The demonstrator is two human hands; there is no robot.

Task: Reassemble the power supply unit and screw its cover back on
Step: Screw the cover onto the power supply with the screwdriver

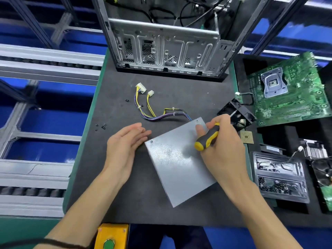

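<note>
1. Grey, speckled sheet metal covers the power supply unit [177, 162], which lies flat and turned at an angle on the dark foam mat [125, 194]; we take it as our landmark.
2. Beyond it stands an open computer case [165, 49] of stamped steel. Between case and unit trails the unit's cable bundle [152, 114], yellow, purple and black wires ending in white plugs.
3. Left of the unit, well apart, several small black screws [102, 126] lie loose on the mat; another screw [127, 100] lies near the cables.
4. Right of the unit we see a black fan [239, 114], a green motherboard [287, 92], a gold-topped processor chip [246, 137] and a black parts tray [280, 178].
5. Our left hand [124, 144] is released, fingers straight and together, edge-on just beside the unit's left corner.
6. Our right hand [222, 141] grasps a black-and-yellow screwdriver [208, 139] at the unit's far right corner, one finger pressed on the cover; its metal shaft points away towards the fan.
7. One screw head [151, 141] shows in the cover's left corner.
</note>
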